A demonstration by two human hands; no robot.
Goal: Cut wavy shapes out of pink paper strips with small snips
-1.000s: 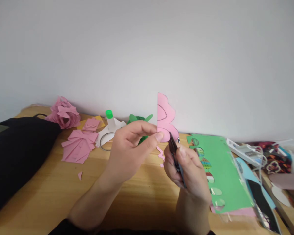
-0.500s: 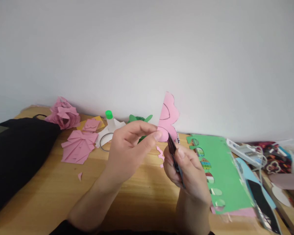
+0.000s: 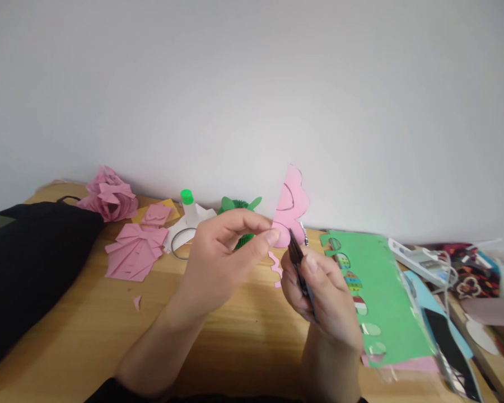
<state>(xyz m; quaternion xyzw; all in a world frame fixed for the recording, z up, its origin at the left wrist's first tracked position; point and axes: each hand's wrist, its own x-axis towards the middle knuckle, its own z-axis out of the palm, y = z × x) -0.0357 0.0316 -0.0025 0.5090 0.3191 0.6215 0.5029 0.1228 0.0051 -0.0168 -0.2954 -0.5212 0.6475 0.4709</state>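
Observation:
Between the thumb and fingers of my left hand (image 3: 220,260) is a pink paper cutout (image 3: 292,201), held upright by its lower left edge. It has a straight left side, a scalloped right side and dark curved pen lines. My right hand (image 3: 323,285) is wrapped round a pair of dark scissors (image 3: 296,254). Their blades point up and touch the lower part of the paper, at the notch between two rounded lobes. Behind my hands a thin wavy pink paper offcut (image 3: 275,268) lies on the table.
Pink folded papers (image 3: 136,252), a pink paper flower (image 3: 109,196) and a green-capped glue stick (image 3: 187,201) stand at the left rear. A black bag (image 3: 37,268) covers the left side. Green paper sheets (image 3: 395,302) lie on the right, beside a white power strip (image 3: 420,263).
The pink paper has come down slightly and shifted a little to the right at its top. Both hands stay nearly in place, the scissors still at the paper's lower notch.

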